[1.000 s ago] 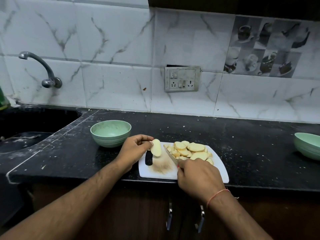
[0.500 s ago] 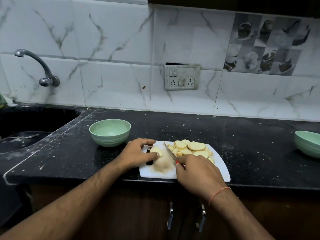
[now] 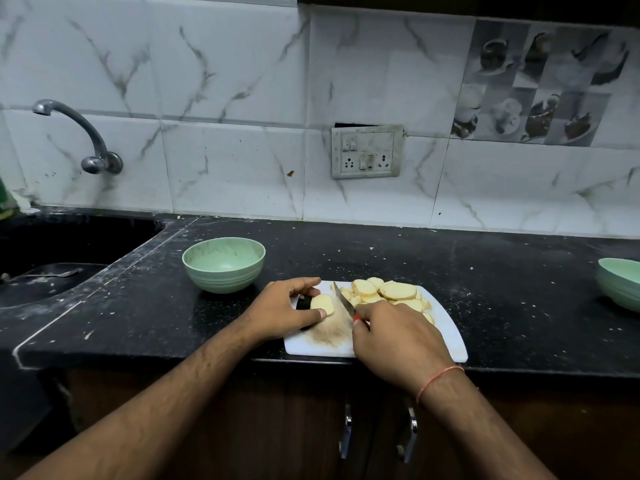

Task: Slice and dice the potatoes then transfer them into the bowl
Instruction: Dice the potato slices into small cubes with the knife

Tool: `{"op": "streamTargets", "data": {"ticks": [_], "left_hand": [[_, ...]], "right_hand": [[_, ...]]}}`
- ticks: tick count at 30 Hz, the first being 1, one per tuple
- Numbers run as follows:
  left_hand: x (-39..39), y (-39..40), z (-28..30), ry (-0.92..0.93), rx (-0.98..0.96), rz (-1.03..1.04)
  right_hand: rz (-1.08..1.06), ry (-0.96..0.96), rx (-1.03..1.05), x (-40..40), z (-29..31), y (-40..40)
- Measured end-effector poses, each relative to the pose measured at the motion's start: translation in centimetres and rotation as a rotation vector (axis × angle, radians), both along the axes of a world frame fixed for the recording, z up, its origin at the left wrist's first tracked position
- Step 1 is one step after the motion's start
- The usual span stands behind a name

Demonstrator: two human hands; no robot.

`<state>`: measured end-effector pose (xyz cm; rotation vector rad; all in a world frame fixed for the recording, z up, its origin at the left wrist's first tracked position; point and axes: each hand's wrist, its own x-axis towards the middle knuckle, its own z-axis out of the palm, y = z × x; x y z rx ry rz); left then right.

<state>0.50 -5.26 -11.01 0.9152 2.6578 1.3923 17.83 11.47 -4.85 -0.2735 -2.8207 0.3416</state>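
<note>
The left hand is pinning a potato piece flat on the white cutting board, thumb and fingers curled round it, its long axis running toward the wall and back to the person. The right hand is wrapping tight round the red handle of the knife, and the blade is slanting up and to the left, tip pointing toward the wall, lying just right of the potato piece. Behind the blade, a heap of potato slices is sitting on the far right part of the board. The board is lying at the front edge of the dark tabletop. A green bowl is standing upright just left of the board, near the left hand. A second green bowl is peeking in at the far right edge, well apart from the board.
</note>
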Motion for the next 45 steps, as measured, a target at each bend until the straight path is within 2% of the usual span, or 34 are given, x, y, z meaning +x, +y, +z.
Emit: {"op": "streamTargets", "data": {"ticks": [18,25,33,45], "left_hand": [[-0.6,-0.2,-0.3,-0.088,0.069,-0.007],[-0.3,0.0,0.1,-0.067,0.059,0.017],[0.2,-0.1,0.4,-0.099,0.096,0.043],[0.2,-0.4,0.6,-0.068,0.043,0.025]], "right_hand": [[-0.003,-0.156,0.13,-2.3,0.9,-4.1],[0.066,-0.212,0.238,0.3,0.9,-4.1],[0.039,-0.106,0.198,2.4,1.9,-3.7],[0.004,-0.219,0.223,-2.2,1.4,-5.3]]}}
